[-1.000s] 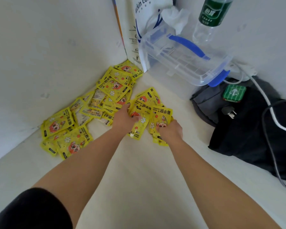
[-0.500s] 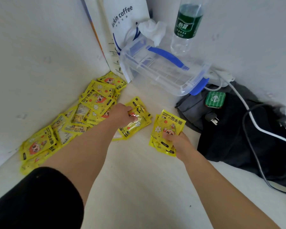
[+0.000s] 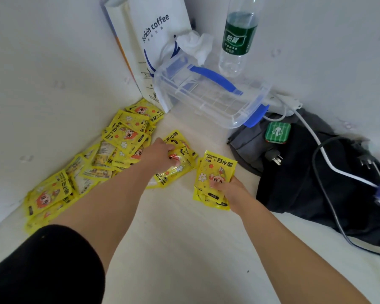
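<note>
1. The left hand (image 3: pixel 160 154) is just left of the frame centre. Its fingers are curled down, gripping a small heap of yellow packets (image 3: pixel 178 170) that lies on the white surface.
2. The right hand (image 3: pixel 230 187) is a bit lower and to the right. It's pinching a stack of yellow packets (image 3: pixel 215 172) with the thumb on the front one. The stack stands tilted up off the surface, cartoon face and "HAND WARMER" print towards the camera.
3. The two bunches sit near each other but don't touch; there's a strip of bare surface between them.
4. Left of the left hand is the big pile (image 3: pixel 119 139) of the same packets. It's spread loose along the foot of the left wall, from mid-frame down to the lower left.
5. On to the containers. A clear plastic box (image 3: pixel 211 99) with a blue handle and a blue clasp sits tipped in the upper middle, just beyond both hands.
6. Behind it a white paper bag (image 3: pixel 160 40) printed "luckin coffee" stands in the corner. A crumpled tissue (image 3: pixel 195 47) is bunched between the bag and the box.
7. To the right of the bag a bottle (image 3: pixel 237 40) with a green label stands by the back wall. Can't tell how full it is.
8. On the right there's a black bag (image 3: pixel 305 183), slumped. A small green tin (image 3: pixel 278 132) and a plug (image 3: pixel 274 159) rest on it, and a white cable (image 3: pixel 316 145) runs across.
</note>
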